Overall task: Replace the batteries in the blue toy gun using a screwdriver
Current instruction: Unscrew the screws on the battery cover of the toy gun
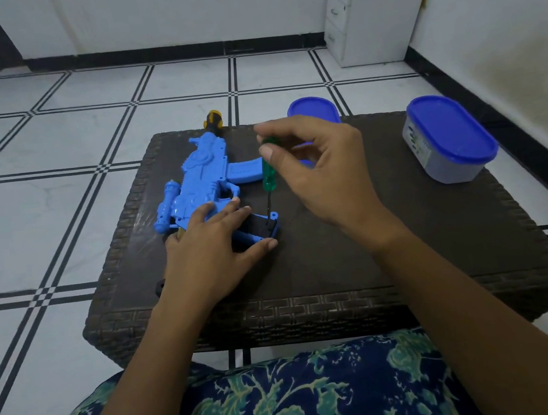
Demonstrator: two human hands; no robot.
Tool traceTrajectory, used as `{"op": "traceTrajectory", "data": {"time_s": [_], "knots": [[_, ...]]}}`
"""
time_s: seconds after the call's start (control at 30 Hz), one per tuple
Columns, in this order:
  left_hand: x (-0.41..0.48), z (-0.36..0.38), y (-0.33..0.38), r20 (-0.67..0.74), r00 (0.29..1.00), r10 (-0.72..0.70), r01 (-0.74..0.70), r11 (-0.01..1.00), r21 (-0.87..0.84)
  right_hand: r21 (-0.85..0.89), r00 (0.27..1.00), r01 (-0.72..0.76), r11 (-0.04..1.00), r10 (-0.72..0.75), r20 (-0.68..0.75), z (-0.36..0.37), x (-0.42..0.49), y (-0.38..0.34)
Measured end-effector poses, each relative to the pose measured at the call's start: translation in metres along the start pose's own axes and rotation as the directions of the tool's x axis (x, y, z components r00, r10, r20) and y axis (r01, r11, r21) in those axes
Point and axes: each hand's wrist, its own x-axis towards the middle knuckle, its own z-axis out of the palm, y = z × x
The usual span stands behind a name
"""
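The blue toy gun (201, 176) lies on its side on the dark woven table (408, 246), its orange and black muzzle over the far edge. My left hand (214, 249) lies flat on the gun's stock, fingers spread, thumb against the stock's near edge. My right hand (323, 170) pinches the top of a green-handled screwdriver (268, 173), held upright. Its thin shaft comes down onto the dark battery cover (264, 225) at the end of the stock. The spot where the tip meets the cover is too small to make out.
A grey tub with a blue lid (447, 137) stands at the table's right edge. A second blue-lidded tub (314, 111) sits at the far edge, partly behind my right hand. A small black piece (160, 286) juts out at the table's left side. White tiled floor surrounds the table.
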Motion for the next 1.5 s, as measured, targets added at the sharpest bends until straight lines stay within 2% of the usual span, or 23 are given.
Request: {"op": "traceTrajectory", "data": {"time_s": [0.1, 0.27, 0.5, 0.63, 0.77, 1.0, 1.17, 1.27, 1.5], "knots": [[0.0002, 0.0003, 0.0001, -0.001, 1.000, -0.002, 0.002, 1.000, -0.007, 0.039, 0.999, -0.030, 0.999, 0.029, 0.018, 0.0019, -0.0027, 0.0005], [0.0001, 0.0010, -0.0005, -0.007, 1.000, 0.000, 0.000, 1.000, -0.011, 0.030, 1.000, 0.025, 0.999, -0.025, -0.010, 0.0055, -0.0014, 0.0014], [0.0006, 0.0015, -0.0009, -0.001, 1.000, 0.003, -0.003, 1.000, -0.006, 0.106, 0.996, -0.077, 0.991, 0.073, 0.045, 0.0013, 0.0000, 0.0000], [0.0007, 0.0019, -0.0014, -0.010, 1.000, 0.005, -0.005, 1.000, -0.011, 0.096, 0.997, -0.057, 0.994, 0.051, 0.064, 0.0044, -0.0032, 0.0012], [0.0010, 0.0022, -0.0021, -0.001, 1.000, 0.008, -0.008, 1.000, 0.005, 0.029, 1.000, 0.014, 0.999, -0.014, -0.002, 0.0058, -0.0027, 0.0017], [0.0022, 0.0025, -0.0029, 0.000, 1.000, 0.009, -0.009, 1.000, 0.001, 0.096, 0.997, -0.066, 0.993, 0.063, 0.038, 0.0043, -0.0037, 0.0019], [0.0020, 0.0043, -0.0042, -0.019, 1.000, 0.013, -0.013, 1.000, -0.011, 0.045, 1.000, 0.024, 0.999, -0.023, -0.016, 0.0087, -0.0050, -0.0003], [0.0024, 0.0038, -0.0036, -0.012, 1.000, 0.010, -0.010, 1.000, -0.011, 0.040, 0.998, -0.017, 0.999, 0.019, -0.052, 0.0062, -0.0016, 0.0012], [0.0021, 0.0031, -0.0028, -0.009, 1.000, 0.005, -0.005, 1.000, -0.017, 0.131, 0.996, -0.083, 0.988, 0.086, -0.015, 0.0055, -0.0036, 0.0008]]}}
